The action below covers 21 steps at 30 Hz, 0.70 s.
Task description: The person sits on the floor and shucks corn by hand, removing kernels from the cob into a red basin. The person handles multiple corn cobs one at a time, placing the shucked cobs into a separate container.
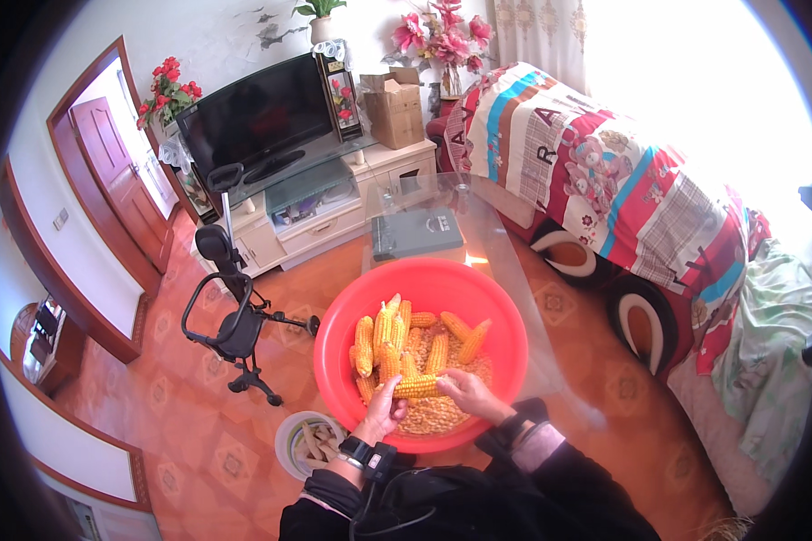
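Between my two hands I hold a yellow ear of corn (416, 387) level over a large red plastic basin (487, 291). My left hand (384, 410) grips its left end, and my right hand (472, 393) has the right end, thumb on top. Several whole ears of corn (383, 328) are heaped in the left and middle of the basin. Two more ears (474, 341) lean at its right side. Loose corn kernels (438, 416) cover the basin's bottom, mostly on the near and right sides.
A white bucket (285, 452) holding bare corncobs (317, 441) stands on the tiled floor at left. Beyond the basin is a glass table (521, 324) bearing a dark flat box (416, 233). A black wheeled stroller frame (238, 331) stands left; a covered sofa (582, 176) lines the right.
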Each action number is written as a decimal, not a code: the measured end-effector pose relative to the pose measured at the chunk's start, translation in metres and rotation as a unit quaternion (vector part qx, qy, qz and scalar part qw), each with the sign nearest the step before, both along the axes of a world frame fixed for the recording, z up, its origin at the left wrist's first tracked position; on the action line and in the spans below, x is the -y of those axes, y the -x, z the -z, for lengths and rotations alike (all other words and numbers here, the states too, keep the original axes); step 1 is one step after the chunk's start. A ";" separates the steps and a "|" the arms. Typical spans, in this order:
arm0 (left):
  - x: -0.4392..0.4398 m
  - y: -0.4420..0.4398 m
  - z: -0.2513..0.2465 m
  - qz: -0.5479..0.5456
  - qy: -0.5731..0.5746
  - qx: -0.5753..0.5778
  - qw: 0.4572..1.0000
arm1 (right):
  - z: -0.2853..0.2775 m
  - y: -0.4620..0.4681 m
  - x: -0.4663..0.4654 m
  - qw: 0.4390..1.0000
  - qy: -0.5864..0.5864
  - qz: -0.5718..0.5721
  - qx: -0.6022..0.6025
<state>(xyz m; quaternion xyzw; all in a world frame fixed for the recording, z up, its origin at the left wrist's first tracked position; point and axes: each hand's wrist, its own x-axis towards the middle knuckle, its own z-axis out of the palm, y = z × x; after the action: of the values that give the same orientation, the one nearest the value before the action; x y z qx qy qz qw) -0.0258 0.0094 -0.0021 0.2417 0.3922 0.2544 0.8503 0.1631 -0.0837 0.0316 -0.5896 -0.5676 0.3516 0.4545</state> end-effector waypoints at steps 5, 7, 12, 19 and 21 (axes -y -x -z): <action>0.003 -0.002 -0.004 0.008 -0.021 -0.015 1.000 | 0.003 0.002 0.000 0.995 0.002 0.034 0.090; 0.007 -0.004 -0.005 0.005 -0.042 -0.037 0.998 | 0.002 0.001 0.000 0.993 0.014 0.069 0.096; 0.009 -0.007 -0.008 -0.005 -0.080 -0.065 0.995 | 0.009 -0.005 -0.004 0.981 0.182 0.056 -0.034; 0.016 -0.009 -0.009 0.023 -0.193 -0.125 0.973 | 0.016 -0.004 -0.011 0.995 0.074 0.001 0.064; 0.017 -0.008 -0.010 0.030 -0.210 -0.123 0.970 | 0.008 -0.003 -0.006 0.988 0.102 -0.026 0.117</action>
<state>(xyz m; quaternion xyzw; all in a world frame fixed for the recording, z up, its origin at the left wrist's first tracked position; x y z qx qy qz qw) -0.0181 -0.0072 0.0081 0.4554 0.4241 0.2741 0.7332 0.1663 -0.0774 0.0235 -0.6547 -0.5931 0.3482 0.3135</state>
